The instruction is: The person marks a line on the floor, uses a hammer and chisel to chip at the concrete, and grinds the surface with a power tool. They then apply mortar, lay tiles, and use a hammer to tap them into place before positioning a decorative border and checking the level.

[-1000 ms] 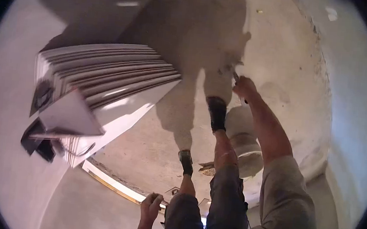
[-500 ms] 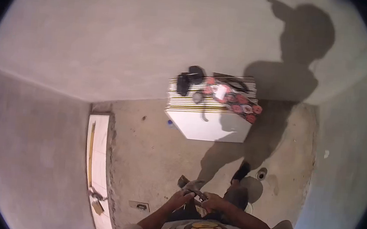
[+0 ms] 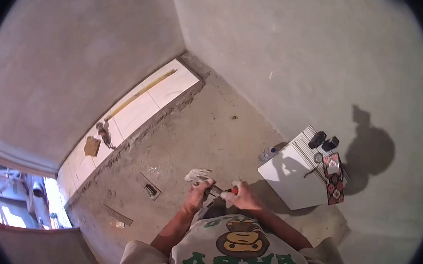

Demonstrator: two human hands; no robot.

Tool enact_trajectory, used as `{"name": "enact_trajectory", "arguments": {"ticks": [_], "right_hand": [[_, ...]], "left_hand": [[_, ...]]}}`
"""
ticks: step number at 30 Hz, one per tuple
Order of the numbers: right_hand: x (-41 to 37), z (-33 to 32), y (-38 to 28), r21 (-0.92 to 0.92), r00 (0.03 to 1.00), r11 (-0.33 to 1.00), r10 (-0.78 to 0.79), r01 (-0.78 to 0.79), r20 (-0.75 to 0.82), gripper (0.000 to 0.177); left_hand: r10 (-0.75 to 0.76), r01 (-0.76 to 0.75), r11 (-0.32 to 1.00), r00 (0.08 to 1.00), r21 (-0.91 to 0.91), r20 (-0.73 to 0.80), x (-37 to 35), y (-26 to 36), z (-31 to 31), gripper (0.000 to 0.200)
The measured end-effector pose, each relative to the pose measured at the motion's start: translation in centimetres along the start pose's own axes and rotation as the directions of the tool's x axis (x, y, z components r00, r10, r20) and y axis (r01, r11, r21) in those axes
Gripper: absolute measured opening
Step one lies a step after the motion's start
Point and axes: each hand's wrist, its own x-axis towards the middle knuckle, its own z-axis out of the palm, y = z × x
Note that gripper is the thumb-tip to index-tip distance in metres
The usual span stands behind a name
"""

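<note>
View turned, bottle (image 3: 268, 154) beside stack (image 3: 288, 180), tool (image 3: 199, 175) held

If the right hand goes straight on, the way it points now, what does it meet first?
The right hand would probably meet the left hand or its tool first; depth is unclear.

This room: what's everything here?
Rectangular tile stack: one, white, right
Flat patterned item: one, reddish, on stack
Chunky objects: two, black, on stack
Plastic bottle: one, clear, beside stack
Tiled strip: one, white, left wall
Long bar: one, yellow, on strip
Flat block: one, brown, on strip
Knobbly tool: one, dark, on strip
Handled plate: one, grey, floor
Opening: one, bluish, lower left
Held tools: unclear count, pale, red, centre
Printed shirt: one, grey, torso
Left hand, right hand: two, dusty, centre
</note>
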Motion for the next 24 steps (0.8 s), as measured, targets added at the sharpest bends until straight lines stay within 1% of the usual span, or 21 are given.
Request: {"name": "enact_trajectory", "arguments": {"ticks": [1, 2, 3, 4, 6, 7, 8, 9, 11, 12, 13, 14, 15, 16, 17, 18, 20, 21, 22, 23, 24], "right_hand": [[1.4, 0.0, -0.1, 0.057, 0.999, 0.998, 0.024, -0.026, 0.034, 0.064], [2.7, 1.0, 2.2, -0.007, 0.964, 0.997, -0.082, 0.083, -0.254, 0.054], [3.4, -0.3, 2.6, -0.019, 0.975, 0.997, -0.073, 0.070, -0.210, 0.049], [4.2, -1.8, 3.0, -0.034, 0.983, 0.998, -0.060, 0.055, -0.171, 0.044], [7.0, -2.5, 7.3, -0.172, 0.985, 0.984, 0.005, -0.034, -0.170, 0.033], [8.1, -3.0, 9.5, -0.192, 0.986, 0.974, 0.094, -0.119, -0.134, 0.030], [8.8, -3.6, 11.6, -0.217, 0.978, 0.955, 0.186, -0.204, -0.097, 0.027], [9.1, -4.0, 13.9, -0.463, 0.999, 0.886, 0.033, -0.016, 0.029, 0.033], [10.1, -5.1, 14.6, -0.656, 0.976, 0.727, -0.098, 0.204, 0.195, 0.038], [10.0, -6.1, 12.4, -0.565, 0.983, 0.825, 0.116, -0.017, 0.139, 0.030], [10.6, -7.0, 11.2, -0.456, 0.938, 0.855, 0.329, -0.246, 0.110, 0.024], [12.2, -6.8, 13.9, -0.464, 0.937, 0.854, 0.326, -0.236, 0.123, 0.024], [14.0, -6.2, 18.1, -0.511, 0.973, 0.859, 0.131, -0.015, 0.192, 0.025], [15.0, -6.2, 20.9, -0.540, 0.962, 0.816, -0.067, 0.206, 0.266, 0.027], [15.3, -7.0, 21.2, -0.548, 0.960, 0.808, -0.073, 0.217, 0.272, 0.027], [15.7, -7.9, 21.1, -0.308, 0.971, 0.951, 0.054, 0.021, 0.231, 0.029], [14.9, -12.4, 11.8, 0.017, 0.937, 0.953, 0.294, -0.302, 0.188, 0.034], [16.2, -13.1, 12.2, 0.011, 0.931, 0.951, 0.301, -0.309, 0.207, 0.034], [17.0, -14.2, 13.7, -0.216, 0.930, 0.967, -0.050, 0.136, 0.364, 0.036], [17.8, -16.1, 12.0, -0.332, 0.752, 0.745, -0.330, 0.579, 0.571, 0.038], [17.7, -17.5, 10.1, -0.149, 0.810, 0.979, -0.029, 0.143, 0.585, 0.037]], "left_hand": [[0.078, -0.076, 0.995, 0.996, 0.060, -0.041, 0.2, 0.1, -2.3, 0.030], [0.214, -0.207, 0.974, 0.974, 0.094, -0.075, 0.2, -0.2, -3.2, 0.028], [0.220, -0.211, 0.973, 0.971, 0.094, -0.095, -0.1, -0.2, -4.4, 0.028], [0.373, -0.351, 0.923, 0.917, 0.157, -0.144, -0.2, 0.0, -5.7, 0.023], [0.206, -0.215, 0.977, 0.928, 0.006, -0.311, -0.6, 2.4, -6.6, 0.016], [0.208, -0.217, 0.976, 0.926, 0.005, -0.317, 0.0, 3.0, -7.2, 0.016], [0.186, -0.206, 0.978, 0.891, -0.005, -0.414, 0.3, 3.4, -7.8, 0.016], [0.161, -0.197, 0.980, 0.845, -0.016, -0.510, 0.5, 3.6, -8.4, 0.016], [0.139, -0.194, 0.980, 0.815, -0.038, -0.563, 1.3, 4.6, -9.4, 0.018], [0.116, -0.188, 0.981, 0.787, -0.056, -0.606, 2.1, 5.4, -9.6, 0.019], [0.120, -0.199, 0.978, 0.778, -0.060, -0.617, 3.4, 5.9, -9.7, 0.019], [0.158, -0.235, 0.972, 0.724, -0.025, -0.671, 4.7, 6.1, -9.8, 0.021], [0.188, -0.261, 0.965, 0.666, 0.010, -0.722, 5.8, 6.0, -10.1, 0.023], [0.172, -0.304, 0.951, 0.653, -0.047, -0.737, 7.4, 5.8, -10.6, 0.025], [0.171, -0.314, 0.948, 0.646, -0.055, -0.744, 8.2, 6.9, -9.7, 0.025], [0.144, -0.278, 0.958, 0.664, -0.064, -0.734, 8.9, 8.5, -8.6, 0.025], [0.135, -0.257, 0.965, 0.661, -0.053, -0.738, 11.3, 11.5, -7.1, 0.025], [0.122, -0.244, 0.968, 0.652, -0.055, -0.748, 12.5, 12.3, -6.8, 0.025], [0.187, -0.268, 0.963, 0.645, 0.010, -0.741, 13.4, 12.8, -6.5, 0.026], [0.255, -0.303, 0.950, 0.637, 0.068, -0.727, 14.6, 13.3, -6.1, 0.026], [0.183, -0.279, 0.960, 0.642, -0.004, -0.744, 15.6, 13.7, -6.0, 0.028]]}}
